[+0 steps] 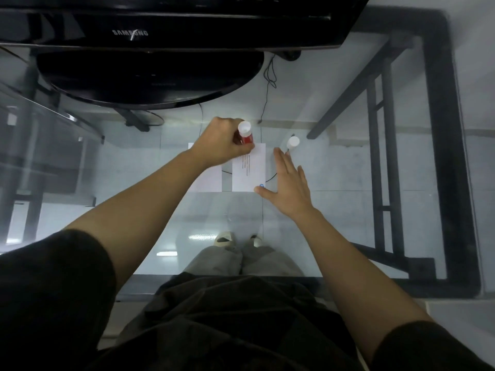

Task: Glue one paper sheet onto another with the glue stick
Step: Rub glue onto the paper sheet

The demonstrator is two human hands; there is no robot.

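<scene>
The glue stick (246,135), red with a white end pointing up toward the camera, is held upright in the left hand (223,143), whose grip is closed around its red barrel. It is set at the far edge of the printed sheet (249,168), a white paper with a column of red text and a small blue mark at its near right corner. Whether the lower end of the stick actually touches the paper cannot be told, since the fingers cover it. A second, plain sheet (207,180) lies just left of the printed sheet, partly hidden under the left forearm. The right hand (288,183) is laid flat just right of the printed sheet, fingers spread and holding nothing, its thumb at the sheet's near right corner. The white cap (293,142) stands beyond the printed sheet's far right corner, by the right fingertips. Everything rests on the glass bench (348,170). A black monitor (150,36) stands well beyond the printed sheet.
</scene>
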